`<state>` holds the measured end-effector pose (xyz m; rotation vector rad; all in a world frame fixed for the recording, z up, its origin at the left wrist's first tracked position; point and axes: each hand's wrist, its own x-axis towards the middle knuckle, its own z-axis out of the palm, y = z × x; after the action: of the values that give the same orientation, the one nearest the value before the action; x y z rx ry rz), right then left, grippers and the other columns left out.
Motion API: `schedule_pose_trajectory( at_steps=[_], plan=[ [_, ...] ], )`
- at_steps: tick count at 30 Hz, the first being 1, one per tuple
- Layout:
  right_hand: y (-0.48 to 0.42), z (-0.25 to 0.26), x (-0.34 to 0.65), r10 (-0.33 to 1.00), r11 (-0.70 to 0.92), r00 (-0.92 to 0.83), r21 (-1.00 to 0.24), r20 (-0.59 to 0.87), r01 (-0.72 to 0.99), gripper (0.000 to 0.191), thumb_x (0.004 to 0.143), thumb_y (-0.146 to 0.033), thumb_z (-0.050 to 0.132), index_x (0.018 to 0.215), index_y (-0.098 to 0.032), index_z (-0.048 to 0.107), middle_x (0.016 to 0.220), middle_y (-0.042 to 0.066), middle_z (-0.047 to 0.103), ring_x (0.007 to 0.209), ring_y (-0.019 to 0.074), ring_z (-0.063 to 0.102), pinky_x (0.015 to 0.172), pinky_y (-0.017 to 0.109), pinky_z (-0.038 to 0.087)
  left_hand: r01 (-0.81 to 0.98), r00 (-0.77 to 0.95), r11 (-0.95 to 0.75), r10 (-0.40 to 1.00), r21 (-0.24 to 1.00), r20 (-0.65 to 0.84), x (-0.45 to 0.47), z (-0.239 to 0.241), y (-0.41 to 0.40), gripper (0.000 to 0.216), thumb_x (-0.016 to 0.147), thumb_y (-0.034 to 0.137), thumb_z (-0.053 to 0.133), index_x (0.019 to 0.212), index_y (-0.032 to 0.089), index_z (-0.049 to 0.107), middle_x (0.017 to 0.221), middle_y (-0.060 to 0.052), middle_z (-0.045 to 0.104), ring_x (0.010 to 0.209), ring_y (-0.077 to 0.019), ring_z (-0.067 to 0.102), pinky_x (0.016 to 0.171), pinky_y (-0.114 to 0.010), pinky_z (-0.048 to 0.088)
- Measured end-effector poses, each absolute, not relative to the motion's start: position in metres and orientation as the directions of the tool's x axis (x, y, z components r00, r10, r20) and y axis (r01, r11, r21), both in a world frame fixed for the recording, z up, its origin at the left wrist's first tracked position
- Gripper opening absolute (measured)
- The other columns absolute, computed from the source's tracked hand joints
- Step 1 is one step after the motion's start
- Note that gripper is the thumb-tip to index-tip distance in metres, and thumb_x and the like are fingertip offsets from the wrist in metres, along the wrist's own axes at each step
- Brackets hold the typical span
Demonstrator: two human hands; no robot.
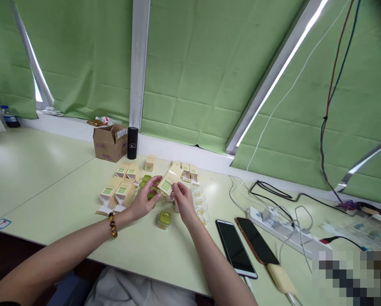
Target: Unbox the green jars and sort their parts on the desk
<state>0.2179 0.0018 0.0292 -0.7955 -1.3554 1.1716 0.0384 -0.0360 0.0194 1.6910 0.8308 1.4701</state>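
A small cream carton with a green square on its face is held up tilted over the table. My right hand pinches its lower right edge. My left hand curls round its left end, fingertips at the edge. Just below my hands stands a small clear container with a green lid. More green-lidded containers are partly hidden behind my left hand. Cream cartons with flaps open lie to the left. Others stand behind the held carton. Several clear cups sit beside my right hand.
Two phones lie to the right, near a cream power bank. Cables run around a white power strip. An open cardboard box and a black bottle stand at the back.
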Motion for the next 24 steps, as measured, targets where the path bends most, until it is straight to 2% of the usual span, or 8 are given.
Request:
schedule_pose_trajectory(
  at_steps=[4, 8, 13, 20, 24],
  plan=[
    [0.002, 0.024, 0.219, 0.941, 0.293, -0.124, -0.942, 0.315, -0.163, 0.054, 0.083, -0.069, 0.070, 0.102, -0.019, 0.071, 0.078, 0.001, 0.064, 0.058, 0.0125, 0.051, 0.058, 0.027, 0.047, 0.040, 0.144, -0.520, 0.848, 0.853, 0.510, 0.047, 0.030, -0.034, 0.051, 0.099, 0.036, 0.064, 0.147, 0.025, 0.048, 0.152, -0.014, 0.052, 0.138, -0.0300, 0.054, 0.107, -0.042, 0.051],
    [0.001, 0.023, 0.221, 0.933, 0.339, -0.073, -0.929, 0.353, -0.151, 0.053, 0.086, -0.070, 0.067, 0.105, -0.020, 0.068, 0.083, 0.002, 0.066, 0.061, 0.0133, 0.053, 0.062, 0.028, 0.049, 0.031, 0.151, -0.534, 0.838, 0.845, 0.524, 0.056, 0.037, -0.028, 0.048, 0.099, 0.032, 0.064, 0.144, 0.024, 0.050, 0.150, -0.015, 0.054, 0.138, -0.0289, 0.053, 0.108, -0.040, 0.050],
    [-0.003, 0.020, 0.222, 0.918, 0.368, -0.073, -0.906, 0.390, -0.206, 0.052, 0.086, -0.064, 0.071, 0.115, -0.021, 0.067, 0.094, 0.004, 0.069, 0.068, 0.0148, 0.056, 0.065, 0.028, 0.050, -0.055, 0.120, -0.551, 0.824, 0.833, 0.553, 0.060, 0.023, -0.021, 0.051, 0.098, 0.035, 0.065, 0.146, 0.024, 0.050, 0.154, -0.015, 0.052, 0.142, -0.0301, 0.051, 0.110, -0.042, 0.048],
    [-0.012, 0.018, 0.217, 0.916, 0.366, -0.091, -0.907, 0.391, -0.208, 0.046, 0.087, -0.058, 0.072, 0.115, -0.021, 0.068, 0.082, 0.003, 0.068, 0.073, 0.0181, 0.060, 0.067, 0.030, 0.050, -0.068, 0.124, -0.581, 0.802, 0.811, 0.585, 0.053, 0.003, -0.023, 0.054, 0.100, 0.035, 0.063, 0.150, 0.023, 0.047, 0.153, -0.017, 0.052, 0.143, -0.0320, 0.050, 0.117, -0.049, 0.043],
    [-0.012, 0.016, 0.216, 0.910, 0.377, -0.096, -0.901, 0.403, -0.214, 0.045, 0.086, -0.056, 0.074, 0.115, -0.022, 0.069, 0.090, 0.005, 0.072, 0.078, 0.0199, 0.065, 0.073, 0.034, 0.055, -0.049, 0.127, -0.591, 0.796, 0.805, 0.592, 0.052, 0.002, -0.026, 0.054, 0.101, 0.035, 0.061, 0.151, 0.023, 0.045, 0.153, -0.017, 0.051, 0.142, -0.0317, 0.051, 0.117, -0.048, 0.044]
  ],
)
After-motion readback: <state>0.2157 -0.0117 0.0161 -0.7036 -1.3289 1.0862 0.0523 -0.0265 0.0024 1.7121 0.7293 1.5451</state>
